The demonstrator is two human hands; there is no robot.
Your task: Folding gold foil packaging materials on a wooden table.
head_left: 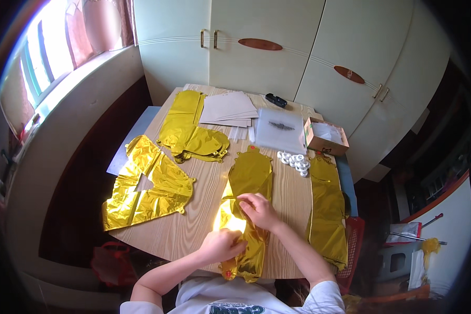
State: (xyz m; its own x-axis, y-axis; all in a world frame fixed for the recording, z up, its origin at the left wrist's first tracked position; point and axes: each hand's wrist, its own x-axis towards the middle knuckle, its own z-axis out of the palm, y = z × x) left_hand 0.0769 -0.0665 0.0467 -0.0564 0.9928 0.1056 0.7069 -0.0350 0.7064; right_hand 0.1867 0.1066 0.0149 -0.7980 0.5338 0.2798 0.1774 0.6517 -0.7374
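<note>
A flat gold foil balloon lies lengthwise in front of me, its lower end at the table's near edge. Small red marks show at both its ends. Curled fingers of my left hand close on the foil at its lower left side. Higher up, my right hand rests on the same balloon, fingers bent and pinching at its middle. Between the hands the foil shines brightly and looks creased. Both palms hide part of the balloon.
Another gold foil balloon lies spread at left, with a stack of them behind. More gold foil lies at right. White rings, clear plastic bags, cardboard sheets, a black object and a box stand farther back.
</note>
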